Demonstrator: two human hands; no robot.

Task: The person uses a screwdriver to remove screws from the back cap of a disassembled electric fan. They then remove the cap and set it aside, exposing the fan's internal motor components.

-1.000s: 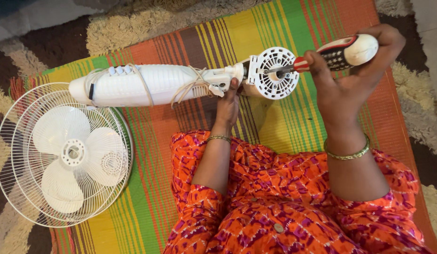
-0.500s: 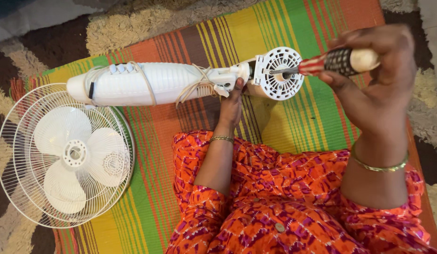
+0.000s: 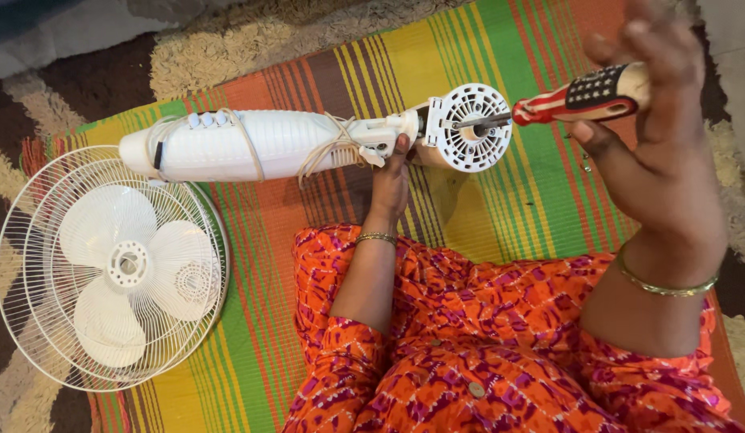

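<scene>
A white fan body (image 3: 252, 144) lies across the striped mat, a pale cord wound around it. Its round ribbed motor end (image 3: 471, 127) faces right. My left hand (image 3: 391, 180) grips the neck of the fan just left of that round end, holding it up. My right hand (image 3: 649, 136) is raised at the upper right, closed around a screwdriver (image 3: 577, 96) with a red, white and dark patterned handle. The screwdriver's metal tip rests at the centre of the round motor end.
A white wire fan guard (image 3: 107, 269) with white blades inside lies flat at the left. A striped mat (image 3: 501, 216) of green, yellow and orange covers a shaggy rug (image 3: 228, 48). My lap in orange patterned cloth (image 3: 468, 345) fills the bottom.
My right hand has risen and come closer to the camera with the screwdriver, whose tip stays at the motor end. The left hand and the fan body have held still.
</scene>
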